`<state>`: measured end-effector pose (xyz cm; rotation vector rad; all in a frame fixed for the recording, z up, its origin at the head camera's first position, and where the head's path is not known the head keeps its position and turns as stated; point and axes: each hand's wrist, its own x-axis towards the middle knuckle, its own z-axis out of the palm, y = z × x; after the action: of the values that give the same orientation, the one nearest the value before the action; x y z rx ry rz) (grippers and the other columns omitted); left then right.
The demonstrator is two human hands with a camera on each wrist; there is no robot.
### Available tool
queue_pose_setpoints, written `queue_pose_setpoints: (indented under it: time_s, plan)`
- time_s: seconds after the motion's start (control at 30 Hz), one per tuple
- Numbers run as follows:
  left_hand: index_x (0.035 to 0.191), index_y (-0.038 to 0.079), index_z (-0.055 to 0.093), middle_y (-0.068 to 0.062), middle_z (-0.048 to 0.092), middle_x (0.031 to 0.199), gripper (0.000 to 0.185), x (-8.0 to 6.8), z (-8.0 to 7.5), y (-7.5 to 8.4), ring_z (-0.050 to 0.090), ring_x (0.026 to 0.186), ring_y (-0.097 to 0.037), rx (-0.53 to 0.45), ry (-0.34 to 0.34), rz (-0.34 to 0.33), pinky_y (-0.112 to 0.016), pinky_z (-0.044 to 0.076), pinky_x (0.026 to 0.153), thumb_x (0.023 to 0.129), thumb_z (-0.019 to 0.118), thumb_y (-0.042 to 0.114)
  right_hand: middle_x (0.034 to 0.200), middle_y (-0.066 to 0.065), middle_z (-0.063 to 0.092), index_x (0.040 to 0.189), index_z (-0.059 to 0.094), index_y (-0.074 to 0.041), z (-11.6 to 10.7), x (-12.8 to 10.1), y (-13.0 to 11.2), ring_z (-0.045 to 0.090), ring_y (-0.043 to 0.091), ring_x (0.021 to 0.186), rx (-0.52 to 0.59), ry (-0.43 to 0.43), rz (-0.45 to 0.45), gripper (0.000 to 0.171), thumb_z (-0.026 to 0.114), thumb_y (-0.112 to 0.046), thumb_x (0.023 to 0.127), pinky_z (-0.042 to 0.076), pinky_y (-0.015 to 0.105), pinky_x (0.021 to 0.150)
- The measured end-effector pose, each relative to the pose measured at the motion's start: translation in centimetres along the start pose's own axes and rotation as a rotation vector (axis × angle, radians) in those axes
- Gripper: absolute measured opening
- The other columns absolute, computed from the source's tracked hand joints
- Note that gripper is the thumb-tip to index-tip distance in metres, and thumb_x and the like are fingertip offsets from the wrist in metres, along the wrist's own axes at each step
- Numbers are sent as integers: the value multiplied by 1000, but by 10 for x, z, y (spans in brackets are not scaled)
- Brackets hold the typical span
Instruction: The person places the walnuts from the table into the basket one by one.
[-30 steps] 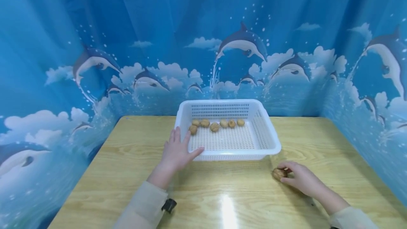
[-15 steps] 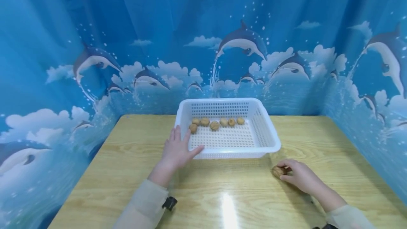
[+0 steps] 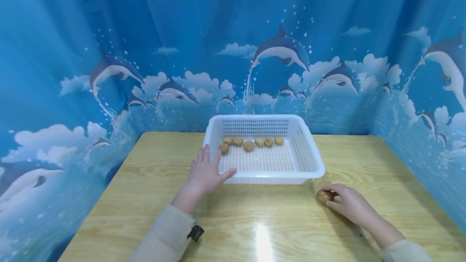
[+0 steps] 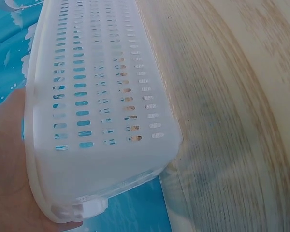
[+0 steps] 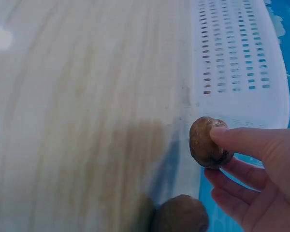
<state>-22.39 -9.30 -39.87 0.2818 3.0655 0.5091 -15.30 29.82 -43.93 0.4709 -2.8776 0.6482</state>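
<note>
The left hand (image 3: 205, 175) lies flat with straight, spread fingers against the near left corner of the white basket (image 3: 307, 161), the thumb stretched along its front wall; in the left wrist view the palm (image 4: 9, 169) presses the basket's rim (image 4: 38, 159). The right hand (image 3: 347, 203) rests on the worktop (image 3: 255, 221) with thumb and fingers curled round a walnut (image 3: 324, 196), pinching it at the fingertips. In the right wrist view that walnut (image 5: 206, 141) sits under the thumb tip, just clear of the basket's front corner (image 5: 246, 104), and a second brown rounded shape (image 5: 180, 213) shows below it, too blurred to tell whether it is another nut.

Against the picture a second ago, little differs: the left hand stays on the same corner, and the right hand still holds the walnut at the same place on the worktop, forward and to the right of the left hand; the camera has shifted slightly.

The walnut is near-round, so its long axis is hard to read; in the head view it looks a little wider than tall, lying roughly across, toward the left hand.

Beyond the left hand's fingertips, six more walnuts (image 3: 249, 145) lie in a loose row along the basket's far side.
</note>
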Motion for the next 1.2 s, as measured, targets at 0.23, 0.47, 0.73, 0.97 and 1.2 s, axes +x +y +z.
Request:
queue_pose_setpoints:
  time_s: [0.23,0.47,0.73,0.97,1.2]
  plan:
    - [149,15,23,-20,-2,153,92,-1,1,-1,0,139,-39,-5,4,12,-62,14,105,81,38,76,98,10,67,110,63,2,-21,2,0,63,28,84,49,29,51,38,76,-7,75,51,50,77]
    - [149,16,24,-19,-1,154,92,-2,0,-2,-1,139,-39,-14,-1,-14,-63,13,105,80,41,75,106,22,63,115,59,5,-47,16,4,62,34,90,107,-2,98,39,72,-10,81,51,49,77]
    - [148,15,26,-19,1,154,93,-3,1,-1,-2,139,-38,-13,2,0,-64,13,105,80,40,76,112,27,58,122,52,9,-76,32,-4,57,43,97,127,31,98,41,65,-8,87,50,54,79]
    - [148,15,26,-20,1,154,94,-6,4,-1,0,139,-39,7,9,-7,-63,15,105,79,38,77,120,31,53,127,49,7,-84,44,-14,54,48,103,164,12,118,45,62,-16,91,53,49,76]
    - [148,15,27,-20,2,154,94,-4,3,-1,0,139,-39,11,25,3,-63,16,105,79,37,78,125,28,52,131,47,5,-84,60,-27,53,44,108,247,-25,118,50,59,-25,93,53,45,78]
